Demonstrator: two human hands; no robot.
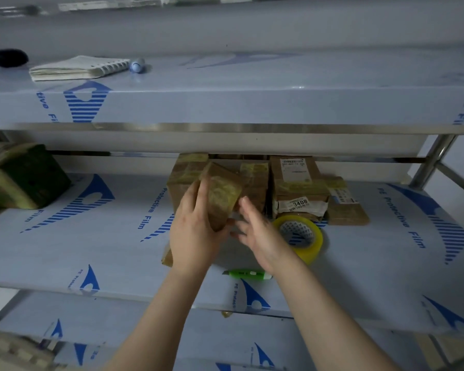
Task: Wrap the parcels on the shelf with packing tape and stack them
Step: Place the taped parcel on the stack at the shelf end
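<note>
Your left hand reaches forward and grips a tilted parcel, fingers up its left side, above the shelf and before the stack. Your right hand is alongside, fingers straight and spread, holding nothing. Whether it touches the parcel is unclear. The tape lies just right.

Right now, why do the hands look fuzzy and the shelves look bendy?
Head view: the light is dim and bluish; the right hand and the small parcel gripped by the left hand are smeared by motion; the wide lens bows the shelf edge; the bottom-left corner is out of focus.
</note>
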